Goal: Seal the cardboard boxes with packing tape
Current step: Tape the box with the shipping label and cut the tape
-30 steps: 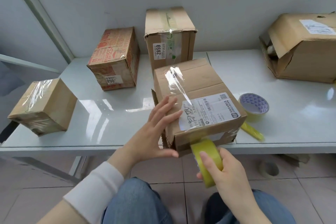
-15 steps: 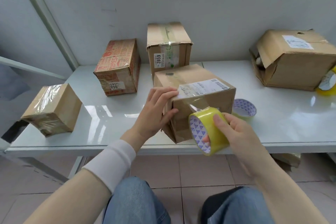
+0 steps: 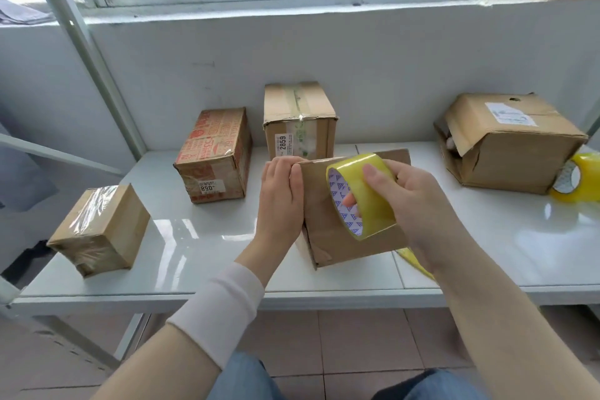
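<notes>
Cardboard box (image 3: 324, 237) stands at the near middle of the desk (image 3: 194, 253), its top left corner pinched by the left hand (image 3: 279, 195). Right hand (image 3: 412, 198) grips a yellow tape roll (image 3: 373, 204), fingers hooked through its core, in front of the box's near face. A second roll (image 3: 581, 178) sits at the far right.

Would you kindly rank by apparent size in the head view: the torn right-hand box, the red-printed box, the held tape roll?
1. torn box
2. red-printed box and tape roll: about alike, the roll being nearer the camera.
</notes>
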Action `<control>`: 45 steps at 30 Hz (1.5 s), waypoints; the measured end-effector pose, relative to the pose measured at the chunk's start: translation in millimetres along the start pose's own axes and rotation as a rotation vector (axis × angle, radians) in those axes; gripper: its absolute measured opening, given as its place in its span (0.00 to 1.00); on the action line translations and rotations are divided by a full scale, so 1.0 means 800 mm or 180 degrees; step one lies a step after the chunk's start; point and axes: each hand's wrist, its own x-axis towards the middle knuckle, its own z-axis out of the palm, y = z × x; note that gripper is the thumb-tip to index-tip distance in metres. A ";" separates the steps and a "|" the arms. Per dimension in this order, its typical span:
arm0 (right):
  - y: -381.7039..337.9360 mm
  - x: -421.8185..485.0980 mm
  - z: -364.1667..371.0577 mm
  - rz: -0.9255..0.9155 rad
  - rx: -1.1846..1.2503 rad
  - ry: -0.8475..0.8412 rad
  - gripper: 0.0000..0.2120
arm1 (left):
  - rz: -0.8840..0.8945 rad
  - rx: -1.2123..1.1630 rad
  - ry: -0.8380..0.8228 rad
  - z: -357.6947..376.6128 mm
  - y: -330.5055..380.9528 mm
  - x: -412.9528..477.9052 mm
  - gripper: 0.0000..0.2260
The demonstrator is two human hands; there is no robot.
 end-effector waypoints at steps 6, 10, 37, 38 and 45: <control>-0.018 0.060 0.007 -0.0013 0.0505 -0.0174 0.11 | -0.1411 -0.0114 -0.0612 0.002 0.006 0.053 0.14; 0.007 0.092 0.024 -0.0211 0.0299 0.0166 0.14 | -0.2389 -0.1157 -0.0795 0.013 -0.022 0.074 0.16; 0.009 0.068 0.044 -0.0324 0.0406 0.0730 0.15 | -0.2635 -0.1522 -0.0475 0.048 -0.043 0.089 0.10; 0.002 0.064 0.045 -0.0302 0.0486 0.0749 0.16 | -0.2622 -0.1458 -0.0407 0.050 -0.045 0.091 0.10; 0.045 -0.007 0.021 0.0320 -0.0338 0.0671 0.25 | -0.2523 -0.1258 -0.0334 0.058 -0.050 0.092 0.07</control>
